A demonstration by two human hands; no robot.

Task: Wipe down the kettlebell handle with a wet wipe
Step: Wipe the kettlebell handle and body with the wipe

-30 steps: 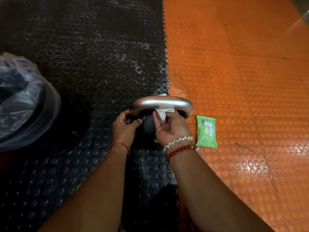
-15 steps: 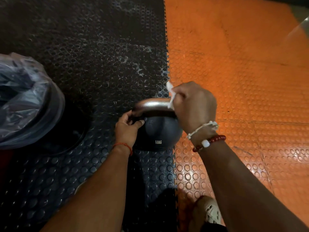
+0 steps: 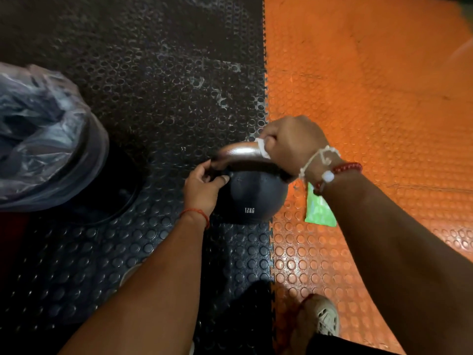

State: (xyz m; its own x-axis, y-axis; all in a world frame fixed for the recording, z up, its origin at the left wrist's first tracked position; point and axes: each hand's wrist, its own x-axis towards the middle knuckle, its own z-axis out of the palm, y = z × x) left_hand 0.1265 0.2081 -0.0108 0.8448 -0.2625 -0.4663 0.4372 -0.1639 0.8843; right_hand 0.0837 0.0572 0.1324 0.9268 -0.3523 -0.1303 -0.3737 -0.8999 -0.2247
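Mats of two colours meet below us, a black mat (image 3: 153, 85) on our left and an orange mat (image 3: 371, 103) on our right, joined along a toothed seam. On that seam stands the kettlebell (image 3: 253, 198), a dark ball marked 12KG in white, with most of it on the black side. Its silver handle (image 3: 239, 152) arches over the top. Our right hand (image 3: 291, 142) comes down from above with knuckles up and is curled round the right end of the handle, with the white wipe (image 3: 262, 147) caught between fingers and metal. A fold of the wipe pokes out at the left of the fist. Our left hand (image 3: 202, 185) grips the left end of the handle where it bends down to the ball, thumb on the near side and fingers wrapped over the far side. We wear bead bracelets (image 3: 332, 170), white and red, on the right wrist, and a red thread (image 3: 197, 213) on the left wrist. A green pack (image 3: 318, 210) lies flat on the orange mat just beside the ball, its top end hidden under our right wrist. Well apart on the far left, a crumpled clear bag (image 3: 43, 134) sits over a dark round bin (image 3: 120, 193) on the black mat. Near the bottom edge, a pale shoe (image 3: 326, 319) rests on the orange mat close to the seam.
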